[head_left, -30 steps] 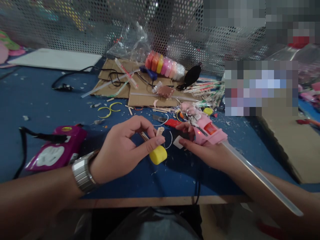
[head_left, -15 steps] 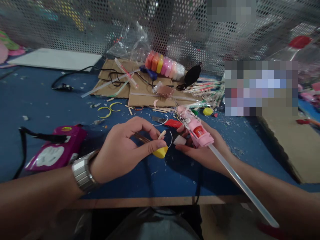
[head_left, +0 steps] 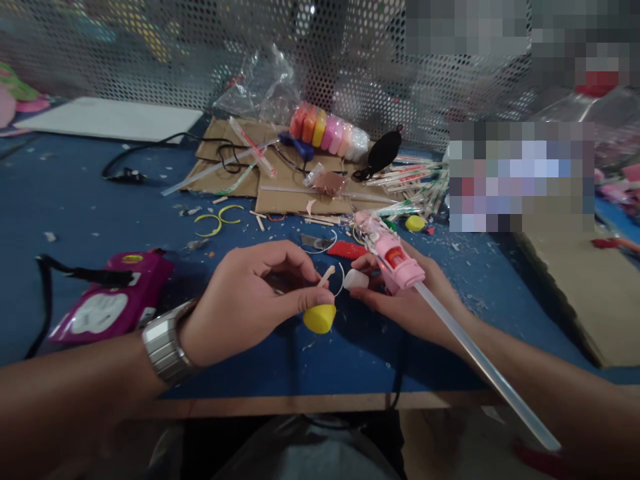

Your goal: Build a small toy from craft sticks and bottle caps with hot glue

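My left hand (head_left: 265, 297) is closed, with thumb and fingertips pinching a short pale wooden stick (head_left: 327, 275). A yellow rounded piece (head_left: 320, 319) sits just under that thumb; whether it is fixed to the stick is hidden. My right hand (head_left: 400, 293) is closed around a pink glue gun (head_left: 395, 257), its nozzle end pointing away from me and a long clear glue stick (head_left: 487, 367) running out of its back. The same hand's fingertips pinch a small white block (head_left: 356, 279). A thin white strip (head_left: 341, 280) curves between both hands.
Beyond my hands lies a red-handled utility knife (head_left: 345, 250). A purple device (head_left: 117, 293) with a black cord stands at left. Cardboard (head_left: 280, 202), wrapped coloured clay (head_left: 327, 130) and thin sticks (head_left: 415, 180) lie farther back. More cardboard (head_left: 570, 287) is at right.
The yellow piece has dropped slightly and turned, showing more of its side. My left fingers have shifted around the stick. The white block has moved slightly left with my right fingertips.
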A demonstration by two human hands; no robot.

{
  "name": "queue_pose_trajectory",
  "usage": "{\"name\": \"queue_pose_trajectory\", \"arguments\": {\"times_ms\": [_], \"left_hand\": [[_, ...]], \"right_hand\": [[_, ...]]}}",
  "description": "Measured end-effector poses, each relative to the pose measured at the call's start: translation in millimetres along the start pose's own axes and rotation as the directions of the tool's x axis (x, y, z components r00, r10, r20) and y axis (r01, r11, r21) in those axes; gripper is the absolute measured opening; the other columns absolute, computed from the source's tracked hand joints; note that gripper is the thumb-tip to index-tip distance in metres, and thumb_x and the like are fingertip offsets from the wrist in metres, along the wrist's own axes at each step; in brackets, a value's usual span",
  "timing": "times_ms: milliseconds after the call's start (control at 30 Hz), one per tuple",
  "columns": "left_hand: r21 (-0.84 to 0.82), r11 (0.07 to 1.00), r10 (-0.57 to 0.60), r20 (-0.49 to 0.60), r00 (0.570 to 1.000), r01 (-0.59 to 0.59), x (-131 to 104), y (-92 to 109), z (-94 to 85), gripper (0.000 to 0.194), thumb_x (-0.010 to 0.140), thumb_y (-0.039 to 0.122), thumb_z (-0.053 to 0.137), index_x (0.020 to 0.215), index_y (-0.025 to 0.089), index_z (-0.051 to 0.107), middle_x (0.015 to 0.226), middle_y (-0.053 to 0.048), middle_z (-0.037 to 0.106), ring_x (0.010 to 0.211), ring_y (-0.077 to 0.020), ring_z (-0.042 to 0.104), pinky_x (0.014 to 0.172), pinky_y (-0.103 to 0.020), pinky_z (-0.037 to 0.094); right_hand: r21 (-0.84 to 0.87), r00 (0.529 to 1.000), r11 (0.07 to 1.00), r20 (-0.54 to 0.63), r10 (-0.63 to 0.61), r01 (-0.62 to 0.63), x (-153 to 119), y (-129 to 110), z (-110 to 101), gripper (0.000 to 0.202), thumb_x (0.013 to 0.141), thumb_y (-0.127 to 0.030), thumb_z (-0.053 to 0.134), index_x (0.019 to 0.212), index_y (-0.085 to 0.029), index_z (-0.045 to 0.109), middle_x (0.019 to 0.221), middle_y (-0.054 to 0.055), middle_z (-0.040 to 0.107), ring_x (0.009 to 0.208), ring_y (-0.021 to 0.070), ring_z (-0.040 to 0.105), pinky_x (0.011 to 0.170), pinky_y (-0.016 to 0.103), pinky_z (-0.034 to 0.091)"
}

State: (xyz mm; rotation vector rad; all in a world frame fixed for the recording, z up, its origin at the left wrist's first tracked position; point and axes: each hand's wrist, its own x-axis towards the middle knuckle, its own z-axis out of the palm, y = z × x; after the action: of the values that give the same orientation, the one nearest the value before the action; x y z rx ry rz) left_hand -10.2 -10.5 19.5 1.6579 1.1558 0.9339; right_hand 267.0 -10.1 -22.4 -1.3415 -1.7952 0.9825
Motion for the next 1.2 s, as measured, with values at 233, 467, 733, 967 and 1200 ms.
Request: {"name": "queue_pose_trajectory", "arguments": {"times_ms": [233,467,733,967,1200], "left_hand": [[-0.016,0.999,-0.047,0.021,0.999,0.047,0,1,0.2,0.025,0.078,0.036,0.098,0.082,0.024,0.076,0.081,0.003,0.083,0.069,-0.0157,0.078,0.062,-0.020,0.063],[-0.003,0.999,-0.036,0.028,0.999,0.036,1,4,-0.8,0.024,0.077,0.035,0.098,0.083,0.024,0.077,0.082,0.004,0.082,0.072,-0.0142,0.077,0.067,-0.020,0.062],[0.008,1.000,-0.024,0.064,0.998,0.023,2,4,-1.6,0.026,0.077,0.036,0.100,0.085,0.023,0.079,0.083,0.003,0.082,0.073,-0.0144,0.076,0.069,-0.021,0.062],[0.078,0.994,0.078,0.034,0.996,-0.080,-1,4,-1.5,0.025,0.079,0.041,0.100,0.085,0.026,0.081,0.084,0.001,0.084,0.074,-0.0178,0.077,0.070,-0.025,0.064],[0.137,0.981,0.131,0.030,0.991,-0.134,-3,9,-0.2,0.021,0.080,0.039,0.099,0.085,0.027,0.083,0.084,0.001,0.085,0.072,-0.0184,0.077,0.068,-0.025,0.064]], "right_hand": [[0.030,0.999,0.999,0.007,0.043,-0.043,2,-9,3,0.031,0.087,-0.036,0.093,0.111,-0.025,0.076,0.107,0.003,0.084,0.086,0.0208,0.079,0.083,0.037,0.066],[0.203,0.991,0.979,0.137,0.003,-0.031,4,-23,-3,0.030,0.093,-0.041,0.089,0.112,-0.028,0.070,0.117,0.005,0.082,0.103,0.0250,0.081,0.095,0.043,0.069],[0.357,0.987,0.934,0.138,-0.085,0.031,-1,-26,-3,0.032,0.095,-0.031,0.089,0.102,-0.031,0.057,0.125,0.001,0.079,0.118,0.0235,0.078,0.105,0.042,0.067],[0.487,0.984,0.866,0.173,0.028,-0.110,-3,-32,0,0.047,0.088,-0.051,0.093,0.100,-0.030,0.054,0.123,0.006,0.080,0.109,0.0284,0.080,0.090,0.044,0.069],[0.538,0.979,0.824,0.181,0.095,-0.179,-4,-30,5,0.051,0.085,-0.060,0.093,0.102,-0.029,0.058,0.129,0.008,0.079,0.091,0.0237,0.078,0.072,0.036,0.064]]}}
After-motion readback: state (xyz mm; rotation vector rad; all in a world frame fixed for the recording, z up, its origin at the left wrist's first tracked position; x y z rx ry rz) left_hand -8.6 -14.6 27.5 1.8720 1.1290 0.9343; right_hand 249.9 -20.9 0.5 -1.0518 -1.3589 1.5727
